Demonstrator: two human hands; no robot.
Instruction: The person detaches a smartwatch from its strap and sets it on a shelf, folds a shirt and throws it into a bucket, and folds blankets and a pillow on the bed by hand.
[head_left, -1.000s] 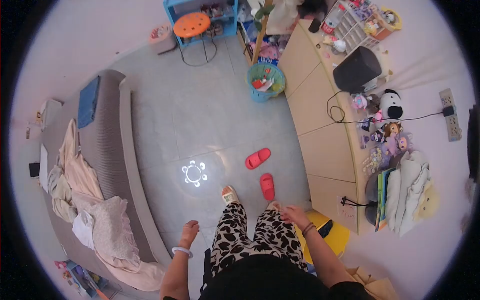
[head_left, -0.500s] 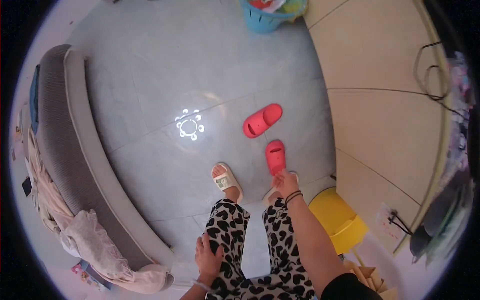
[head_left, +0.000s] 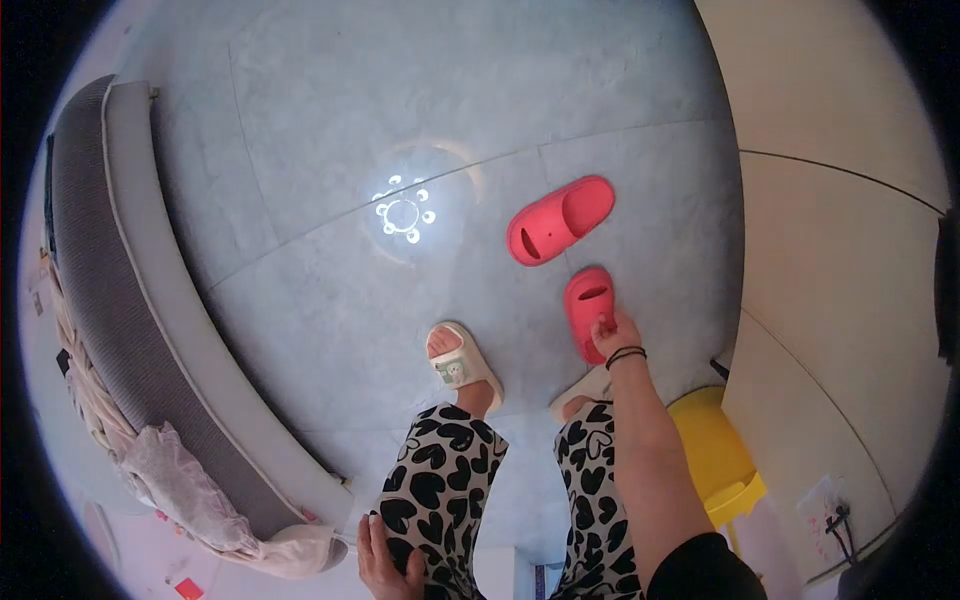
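Two red slippers lie on the grey tiled floor. My right hand point(head_left: 617, 336) overlaps the side of the nearer red slipper point(head_left: 588, 298), its fingers curled and closed at the edge by the foot opening. Angled just beyond it is the other red slipper point(head_left: 560, 220). My left hand point(head_left: 390, 562) rests open on my left thigh, over the heart-patterned trousers point(head_left: 440, 470). A cream slipper point(head_left: 462, 366) with a small picture on its strap is on my left foot; the one on my right foot point(head_left: 578, 395) is partly hidden by my arm.
A long grey upholstered piece point(head_left: 140, 300) with draped cloth point(head_left: 185, 480) runs along the left. Pale cabinet panels point(head_left: 830, 260) stand at the right, with a yellow container point(head_left: 712, 450) beside them. A ring of light point(head_left: 402, 214) shows on the floor.
The view has come closer to the floor. My right hand has shifted from the heel end of the nearer red slipper to its side. The blue basket has left the view.
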